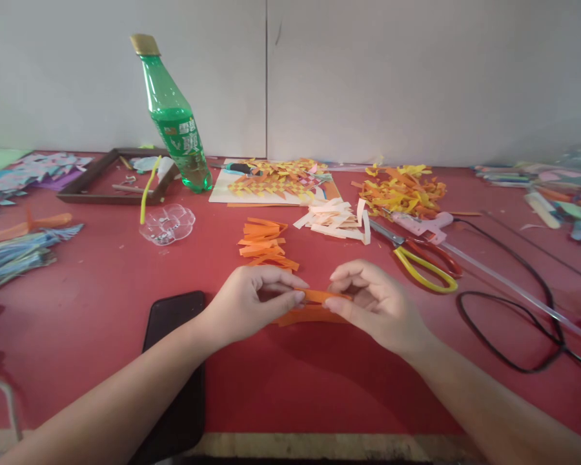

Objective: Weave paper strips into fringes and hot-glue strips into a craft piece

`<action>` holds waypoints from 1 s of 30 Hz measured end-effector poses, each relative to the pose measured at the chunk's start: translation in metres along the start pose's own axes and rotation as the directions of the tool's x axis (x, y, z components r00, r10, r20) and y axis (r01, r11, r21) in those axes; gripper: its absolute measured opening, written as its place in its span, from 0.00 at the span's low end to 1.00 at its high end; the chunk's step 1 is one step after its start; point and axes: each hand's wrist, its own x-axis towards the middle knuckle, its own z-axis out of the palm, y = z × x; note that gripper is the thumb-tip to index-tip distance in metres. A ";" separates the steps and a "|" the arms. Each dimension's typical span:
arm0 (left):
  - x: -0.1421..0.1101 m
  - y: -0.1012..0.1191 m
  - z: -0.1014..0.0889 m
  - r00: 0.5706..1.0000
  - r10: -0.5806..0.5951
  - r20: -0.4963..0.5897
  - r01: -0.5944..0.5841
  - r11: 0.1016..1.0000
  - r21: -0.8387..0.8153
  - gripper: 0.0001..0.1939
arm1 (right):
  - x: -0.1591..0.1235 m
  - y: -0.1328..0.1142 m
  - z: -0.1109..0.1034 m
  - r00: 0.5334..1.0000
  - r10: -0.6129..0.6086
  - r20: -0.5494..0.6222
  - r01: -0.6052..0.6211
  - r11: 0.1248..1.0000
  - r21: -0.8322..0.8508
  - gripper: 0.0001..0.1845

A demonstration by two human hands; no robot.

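Crosswise, an orange paper strip (314,296) spans the gap between both hands over the table (290,381), its long axis running left to right. The left hand (244,300) pinches its left end; the right hand (382,307) grasps its right part. Beyond lie loose orange strips (264,245), then pale strips (334,218); scissors (428,271) sit rightward, a phone (184,413) under the left forearm.

One camera, worn on the person's head, gives the view. It faces forward and down, from above the near edge of the red table (290,381). The left hand (249,303) and the right hand (382,307) are near to it, over this table; the pale wall (348,84) stands farther, behind the table.
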 end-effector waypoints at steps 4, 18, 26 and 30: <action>0.000 0.000 -0.003 0.998 -0.033 -0.044 0.031 0.998 -0.060 0.07 | 0.001 0.002 -0.003 0.995 -0.093 -0.030 0.095 0.990 0.100 0.07; 0.004 -0.002 -0.003 0.992 -0.027 -0.126 0.015 0.995 -0.094 0.06 | 0.003 0.001 -0.005 0.991 -0.104 -0.084 0.103 0.995 -0.017 0.07; 0.015 -0.013 -0.028 0.931 0.072 -0.358 0.029 0.962 0.270 0.11 | 0.005 0.008 -0.004 0.997 -0.061 0.053 0.074 0.949 -0.308 0.09; 0.019 -0.016 -0.037 0.817 0.268 -0.510 0.086 0.819 0.568 0.15 | 0.006 0.009 -0.005 0.934 -0.165 0.318 0.318 0.792 -0.521 0.08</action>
